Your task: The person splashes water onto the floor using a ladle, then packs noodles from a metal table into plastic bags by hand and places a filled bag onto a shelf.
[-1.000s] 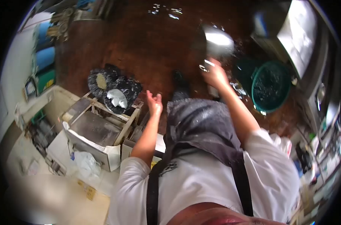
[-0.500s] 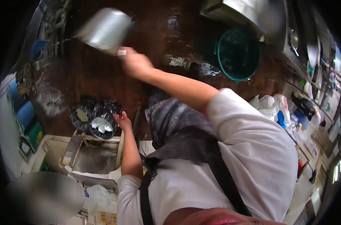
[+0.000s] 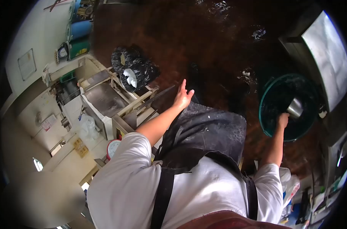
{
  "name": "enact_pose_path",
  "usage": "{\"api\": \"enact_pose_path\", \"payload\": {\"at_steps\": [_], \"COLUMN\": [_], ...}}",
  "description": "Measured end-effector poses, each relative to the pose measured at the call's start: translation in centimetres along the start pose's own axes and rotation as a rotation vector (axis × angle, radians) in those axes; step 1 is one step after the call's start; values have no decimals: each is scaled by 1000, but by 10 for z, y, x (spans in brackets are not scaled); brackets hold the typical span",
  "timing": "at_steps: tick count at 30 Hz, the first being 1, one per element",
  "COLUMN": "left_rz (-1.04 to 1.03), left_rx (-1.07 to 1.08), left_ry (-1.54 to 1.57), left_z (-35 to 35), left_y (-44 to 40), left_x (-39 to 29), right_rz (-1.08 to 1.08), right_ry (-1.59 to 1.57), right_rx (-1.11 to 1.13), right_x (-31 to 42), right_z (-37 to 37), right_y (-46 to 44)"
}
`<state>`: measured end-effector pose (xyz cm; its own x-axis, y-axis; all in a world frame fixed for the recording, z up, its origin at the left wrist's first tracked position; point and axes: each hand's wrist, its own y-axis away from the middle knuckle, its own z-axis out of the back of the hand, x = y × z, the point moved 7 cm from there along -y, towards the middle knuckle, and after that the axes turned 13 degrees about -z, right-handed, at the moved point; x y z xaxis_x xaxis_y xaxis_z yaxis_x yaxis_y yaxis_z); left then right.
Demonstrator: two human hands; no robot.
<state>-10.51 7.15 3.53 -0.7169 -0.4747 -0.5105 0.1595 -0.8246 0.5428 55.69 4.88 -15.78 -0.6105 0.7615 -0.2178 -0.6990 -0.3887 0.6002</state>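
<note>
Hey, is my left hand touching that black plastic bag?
Apart: the head view shows a strip of brown floor between your left hand and the near edge of the black plastic bag.

A white cloth shirt with loose short sleeves was worn under a dark, pale-smudged apron. Its wide black straps ran over the shirt.

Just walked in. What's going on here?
The right hand is gripping a metal dipper at the mouth of a big green bucket; how deep it sits is hard to tell. The left hand is open, held out in front of the dark apron. Black plastic with something white on it lies off to the left.
</note>
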Motion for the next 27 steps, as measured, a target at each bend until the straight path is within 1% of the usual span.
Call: {"api": "enact_pose_path", "payload": {"at_steps": [1, 2, 3, 4, 6, 7, 8, 11, 13, 16, 17, 19, 20, 21, 22, 23, 24, 26, 27], "left_rz": [-3, -19, -16, -12, -6, -3, -3, 35, 22, -4, -18, -30, -38, -58, -75, -94, -57, -49, -44], "left_rx": [24, -12, -10, -8, -15, -20, -26, -10, -5, -22, -28, -25, -18, -47, -64, -73, -83, -129, -147], "left_ry": [-16, -7, -10, -20, -36, -39, -39, -53, -43, 7, 31, 101, 135, 165, 196, 230, 280, 366, 407], "left_z": [-9, -13, -13, -16, -18, -18, -19, -9, 4, 24, 29, 44, 54, 66, 76, 83, 105, 131, 151], "left_y": [7, 11, 11, 14, 18, 21, 20, 19, 18, 10, 6, -2, -6, -13, -16, -19, -20, -21, -22], "left_x": [-6, -11, -2, 0, 12, 20, 24, 27, 31, 48, 55, 64, 70, 81, 93, 101, 98, 130, 141], "right_rz": [62, 36, 134, 367, 455, 298, 132, 18, 115, 200, 193, 185, 157, 172, 177, 342, 282, 303, 400], "right_ry": [4, 7, -46, -116, -345, -489, -622, -926, -1014, -1035, -1047, -1035, -1044, -948, -883, -880, -839, -697, -488], "right_rx": [14, 55, 36, -91, 97, 416, 729, 886, 919, 854, 777, 698, 627, 556, 557, 480, 487, 331, 311], "right_x": [6, 22, 38, 52, 75, 68, 71, 55, 40, 27, 23, 33, 54, 88, 107, 120, 172, 295, 359], "right_z": [-25, -33, -48, -75, -88, -102, -97, -51, -25, 28, 42, 75, 102, 133, 137, 115, 131, 159, 143], "right_y": [-19, -18, -18, -37, -35, -38, -21, 30, 67, 131, 147, 192, 227, 264, 283, 278, 326, 430, 463]}}
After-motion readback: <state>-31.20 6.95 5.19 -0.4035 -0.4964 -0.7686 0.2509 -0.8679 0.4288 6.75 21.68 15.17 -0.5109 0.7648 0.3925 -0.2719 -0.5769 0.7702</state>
